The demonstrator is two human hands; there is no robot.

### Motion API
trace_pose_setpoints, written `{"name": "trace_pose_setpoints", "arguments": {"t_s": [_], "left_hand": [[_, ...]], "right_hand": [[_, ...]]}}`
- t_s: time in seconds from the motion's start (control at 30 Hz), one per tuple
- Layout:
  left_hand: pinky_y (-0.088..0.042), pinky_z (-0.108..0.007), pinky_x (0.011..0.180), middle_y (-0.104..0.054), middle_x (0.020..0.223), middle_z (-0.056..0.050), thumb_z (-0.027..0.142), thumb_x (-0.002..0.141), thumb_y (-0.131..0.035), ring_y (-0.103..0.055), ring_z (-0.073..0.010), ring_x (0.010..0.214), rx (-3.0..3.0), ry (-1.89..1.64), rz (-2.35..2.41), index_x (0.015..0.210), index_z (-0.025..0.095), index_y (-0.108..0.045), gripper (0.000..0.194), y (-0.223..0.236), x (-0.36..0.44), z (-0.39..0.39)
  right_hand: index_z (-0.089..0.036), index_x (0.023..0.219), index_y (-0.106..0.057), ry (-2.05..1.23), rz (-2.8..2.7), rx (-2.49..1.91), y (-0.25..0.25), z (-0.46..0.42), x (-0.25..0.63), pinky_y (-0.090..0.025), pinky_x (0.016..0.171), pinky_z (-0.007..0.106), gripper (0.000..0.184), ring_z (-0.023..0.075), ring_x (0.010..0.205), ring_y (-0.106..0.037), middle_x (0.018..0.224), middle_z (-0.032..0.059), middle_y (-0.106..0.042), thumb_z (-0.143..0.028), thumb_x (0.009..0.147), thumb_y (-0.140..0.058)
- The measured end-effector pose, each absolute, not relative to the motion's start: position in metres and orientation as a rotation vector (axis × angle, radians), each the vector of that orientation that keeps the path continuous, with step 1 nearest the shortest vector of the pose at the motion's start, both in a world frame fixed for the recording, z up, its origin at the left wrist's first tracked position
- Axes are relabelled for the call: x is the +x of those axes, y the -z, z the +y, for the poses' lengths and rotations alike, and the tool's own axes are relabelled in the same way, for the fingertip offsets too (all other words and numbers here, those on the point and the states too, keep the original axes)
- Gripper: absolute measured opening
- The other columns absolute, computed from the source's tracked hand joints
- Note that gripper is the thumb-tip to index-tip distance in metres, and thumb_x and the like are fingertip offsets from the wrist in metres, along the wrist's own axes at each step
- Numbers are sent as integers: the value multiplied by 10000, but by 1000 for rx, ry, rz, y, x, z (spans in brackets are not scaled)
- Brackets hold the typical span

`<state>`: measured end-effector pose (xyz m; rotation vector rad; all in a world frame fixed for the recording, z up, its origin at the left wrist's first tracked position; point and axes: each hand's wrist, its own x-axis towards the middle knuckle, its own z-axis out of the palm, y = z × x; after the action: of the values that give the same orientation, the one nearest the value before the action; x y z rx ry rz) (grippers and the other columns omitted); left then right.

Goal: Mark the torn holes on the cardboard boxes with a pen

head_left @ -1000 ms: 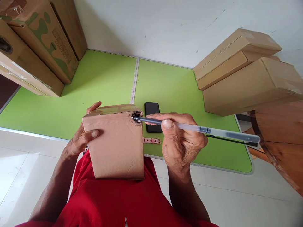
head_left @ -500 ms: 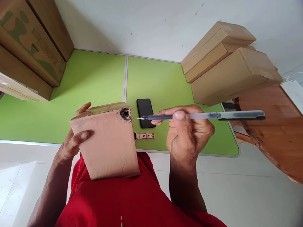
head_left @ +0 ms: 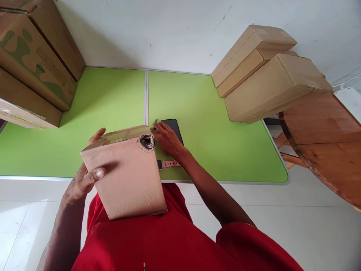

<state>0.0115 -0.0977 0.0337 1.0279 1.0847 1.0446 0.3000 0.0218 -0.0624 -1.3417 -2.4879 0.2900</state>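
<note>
My left hand (head_left: 87, 173) grips a cardboard box (head_left: 128, 177) by its left side, thumb on the front face and fingers behind. The box is tilted against my red clothing. Near its upper right corner is a torn hole (head_left: 147, 142) ringed with black scribbled ink. My right hand (head_left: 166, 139) is low over the table just beyond that corner, fingers pinched around a pen (head_left: 155, 122); only a short dark end of it shows. Partly behind this hand lies a black phone (head_left: 174, 128). A watch with a pink strap (head_left: 169, 163) lies below it, partly covered by my forearm.
The green table (head_left: 113, 94) has a metal seam down its middle. Cardboard boxes (head_left: 42, 64) stand at the left, and more boxes (head_left: 262, 82) lean together at the right against the wall. A brown wooden table (head_left: 324, 139) adjoins on the right.
My right hand has moved left and down to the table with the pen, from in front of the camera to beside the phone. My left hand still holds the box in nearly the same place.
</note>
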Motion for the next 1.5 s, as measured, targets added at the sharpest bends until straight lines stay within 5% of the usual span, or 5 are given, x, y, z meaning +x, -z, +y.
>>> {"name": "trace_pose_setpoints", "arguments": {"t_s": [0.4, 0.57, 1.03, 1.4, 1.5], "left_hand": [[-347, -692, 1373, -535, 1762, -113, 634, 725, -946, -366, -540, 1689, 990, -1072, 1136, 1771, 337, -384, 1224, -29, 11, -96], [-446, -721, 1286, -603, 1681, -128, 642, 709, -941, -444, -570, 1630, 986, -1082, 1119, 1749, 341, -419, 1202, -19, 5, -93], [-605, -566, 1164, -639, 1677, -122, 564, 795, -927, -600, -485, 1544, 996, -1104, 1066, 1767, 373, -410, 1118, -12, 2, -97], [-656, -548, 1077, -696, 1579, -125, 537, 822, -911, -677, -470, 1448, 979, -1112, 1055, 1766, 376, -412, 1080, -12, 6, -97], [-645, -535, 1095, -702, 1583, -99, 549, 817, -904, -658, -462, 1482, 990, -1106, 1062, 1755, 404, -427, 1062, -14, 9, -96]], "right_hand": [[-106, 1644, -589, -308, -2264, -1893, 32, -9, 311, -515, 1173, 555, 512, 406, 1481, -568, 1639, 269, -626, -145, 1143, -486], [-54, 1326, -690, -362, -1870, -2261, 39, -36, 324, -550, 1039, 628, 590, 496, 1283, -642, 1338, 326, -713, -526, 990, -800], [-213, 938, -736, -1136, -1257, -1821, 38, -34, 344, -580, 739, 388, 332, 271, 806, -736, 835, 36, -778, -440, 723, -849], [-318, 1294, -785, -1441, -712, -960, -20, -94, 361, -725, 780, 450, 433, 340, 1206, -844, 1480, 102, -812, -431, 888, -881], [-321, 1346, -806, -1569, -787, -711, -37, -100, 356, -691, 658, 425, 557, 329, 1050, -855, 1466, 141, -816, -744, 992, -726]]}}
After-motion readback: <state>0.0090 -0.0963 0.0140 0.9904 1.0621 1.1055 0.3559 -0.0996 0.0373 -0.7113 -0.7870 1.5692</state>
